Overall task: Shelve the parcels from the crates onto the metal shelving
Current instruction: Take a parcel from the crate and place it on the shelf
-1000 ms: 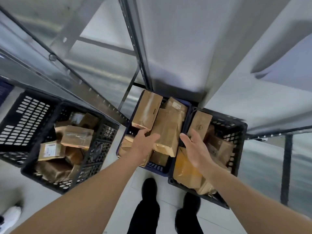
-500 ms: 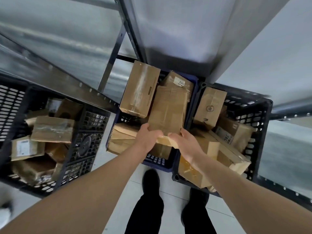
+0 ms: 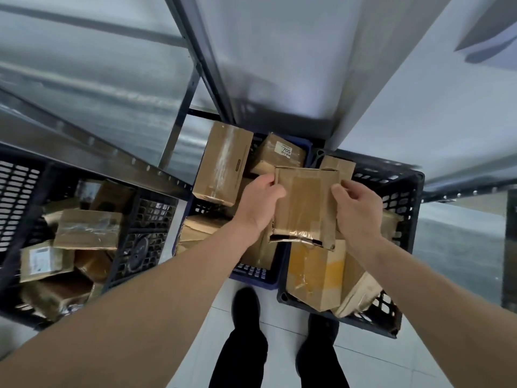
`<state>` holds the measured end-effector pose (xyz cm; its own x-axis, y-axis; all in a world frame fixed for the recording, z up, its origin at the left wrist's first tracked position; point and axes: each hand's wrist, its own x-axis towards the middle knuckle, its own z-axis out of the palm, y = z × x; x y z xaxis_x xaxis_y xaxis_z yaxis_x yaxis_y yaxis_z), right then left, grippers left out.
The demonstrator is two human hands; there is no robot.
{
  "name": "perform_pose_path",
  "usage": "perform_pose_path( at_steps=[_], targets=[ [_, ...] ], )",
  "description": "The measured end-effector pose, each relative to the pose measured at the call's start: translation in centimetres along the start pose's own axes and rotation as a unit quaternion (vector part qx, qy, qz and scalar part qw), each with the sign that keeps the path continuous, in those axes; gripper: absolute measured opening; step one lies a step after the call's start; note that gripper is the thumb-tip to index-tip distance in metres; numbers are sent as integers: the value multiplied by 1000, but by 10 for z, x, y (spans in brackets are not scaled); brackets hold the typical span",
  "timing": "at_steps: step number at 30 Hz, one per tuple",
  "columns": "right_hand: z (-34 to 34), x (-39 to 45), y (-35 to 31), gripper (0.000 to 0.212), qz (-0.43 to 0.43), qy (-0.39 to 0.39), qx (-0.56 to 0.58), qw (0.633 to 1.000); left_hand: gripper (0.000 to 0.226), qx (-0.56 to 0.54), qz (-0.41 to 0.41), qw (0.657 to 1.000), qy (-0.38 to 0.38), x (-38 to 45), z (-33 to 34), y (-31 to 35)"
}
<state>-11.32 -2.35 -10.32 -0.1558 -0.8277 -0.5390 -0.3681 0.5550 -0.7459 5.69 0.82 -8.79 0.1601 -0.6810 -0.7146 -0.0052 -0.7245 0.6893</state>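
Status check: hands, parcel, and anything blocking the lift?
Left hand and right hand grip the taped parcel by its sides. Parcel raised above the blue crate. Shelf edge overhead; path looks open.

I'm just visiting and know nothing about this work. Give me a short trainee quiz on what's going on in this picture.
1. True or false: both hands hold the same taped parcel.
2. How many crates are in view: A) one B) three C) five?
3. What number is printed on the white label?

Key: 1. True: left hand and right hand grip its two sides. 2. B: black crate, blue crate, right-side crate. 3. 705.
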Motion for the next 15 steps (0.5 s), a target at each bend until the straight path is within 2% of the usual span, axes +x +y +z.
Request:
perform_pose_path(
  at_steps=[2,7,9,11,13,15],
  targets=[
    [-1,9,5,17,29,-11,0,1000,39,-3,-22,998,-59,7,6,-4],
    [1,17,7,30,141,-80,36,986,50,-9,-116,989,-92,18,14,-22],
    [-2,18,7,42,183,-83,49,978,47,-22,-116,990,-78,17,16,-23],
    [-9,17,5,49,177,-67,51,981,40,-16,-96,995,-36,18,17,-18],
    [-18,18,0,47,156,-52,75,984,40,-29,-88,996,-2,20,17,-11],
    [-25,20,-4,39,139,-52,113,982,47,-49,-91,995,-2,22,20,-4]
  ],
)
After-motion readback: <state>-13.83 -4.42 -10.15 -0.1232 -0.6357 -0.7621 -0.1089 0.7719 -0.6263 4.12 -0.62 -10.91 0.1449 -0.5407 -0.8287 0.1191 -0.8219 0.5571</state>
